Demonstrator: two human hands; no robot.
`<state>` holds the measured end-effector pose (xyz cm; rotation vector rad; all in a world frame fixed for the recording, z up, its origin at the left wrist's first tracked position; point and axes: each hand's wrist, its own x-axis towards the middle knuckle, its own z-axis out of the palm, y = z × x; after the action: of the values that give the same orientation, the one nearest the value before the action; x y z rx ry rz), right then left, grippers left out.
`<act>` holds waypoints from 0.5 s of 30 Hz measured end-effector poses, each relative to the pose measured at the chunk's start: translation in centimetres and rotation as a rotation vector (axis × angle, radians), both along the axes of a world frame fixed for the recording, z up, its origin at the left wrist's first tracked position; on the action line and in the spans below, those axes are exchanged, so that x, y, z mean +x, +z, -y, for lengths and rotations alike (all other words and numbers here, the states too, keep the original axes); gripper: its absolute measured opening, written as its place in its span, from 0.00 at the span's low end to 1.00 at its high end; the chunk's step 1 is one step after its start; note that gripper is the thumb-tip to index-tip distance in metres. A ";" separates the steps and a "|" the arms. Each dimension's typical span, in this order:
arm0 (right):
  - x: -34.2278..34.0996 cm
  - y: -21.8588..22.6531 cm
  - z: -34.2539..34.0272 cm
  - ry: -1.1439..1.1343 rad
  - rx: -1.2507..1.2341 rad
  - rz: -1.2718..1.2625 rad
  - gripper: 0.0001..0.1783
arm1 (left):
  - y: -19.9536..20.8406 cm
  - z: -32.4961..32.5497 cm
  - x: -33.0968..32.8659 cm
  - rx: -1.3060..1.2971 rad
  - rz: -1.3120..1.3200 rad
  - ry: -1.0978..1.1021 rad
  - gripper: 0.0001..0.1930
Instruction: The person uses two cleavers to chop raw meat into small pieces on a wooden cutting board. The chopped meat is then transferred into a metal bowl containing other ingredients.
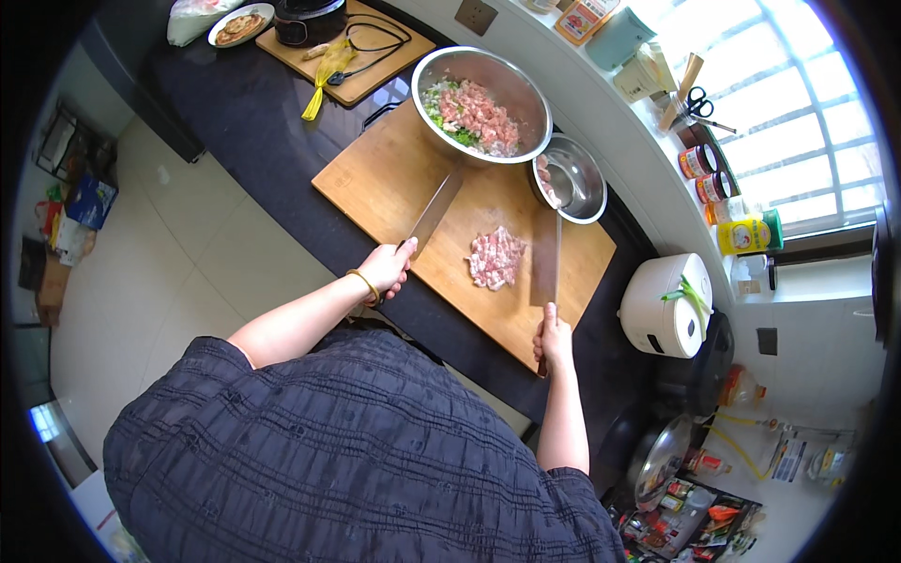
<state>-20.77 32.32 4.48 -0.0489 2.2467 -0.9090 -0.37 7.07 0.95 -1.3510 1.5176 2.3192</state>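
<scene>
A silver metal cleaver (436,206) is gripped in the left hand (388,267), pretty much square to the rectangular tan wooden board's (375,183) near edge, tip toward the big round steel bowl (532,92); another cleaver (545,267) is gripped in the right hand (554,339), aimed from the near-right corner at the smaller steel bowl (584,183).

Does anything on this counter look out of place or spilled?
Green onion lies atop the white rice cooker, an odd spot for a vegetable. No obvious spill shows around the chopped meat on the board.
</scene>
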 end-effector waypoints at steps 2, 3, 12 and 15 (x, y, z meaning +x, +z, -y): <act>0.1 -0.7 -0.5 -0.045 0.014 0.114 0.30 | 0.2 -0.1 0.0 -0.005 0.008 -0.004 0.24; 0.4 -0.8 -0.4 -0.046 -0.007 0.116 0.30 | 0.2 0.1 0.0 -0.012 0.020 -0.012 0.24; 9.8 -1.5 -0.3 0.213 0.018 -0.731 0.20 | 0.2 0.8 0.7 0.057 -0.012 -0.030 0.24; 12.0 -2.2 -1.7 0.344 0.093 -0.901 0.19 | 0.3 1.3 1.4 0.071 -0.019 -0.015 0.23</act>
<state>-8.76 34.05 2.26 -0.9357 2.9409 -0.6485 0.98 5.77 1.21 -1.3004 1.4302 2.3593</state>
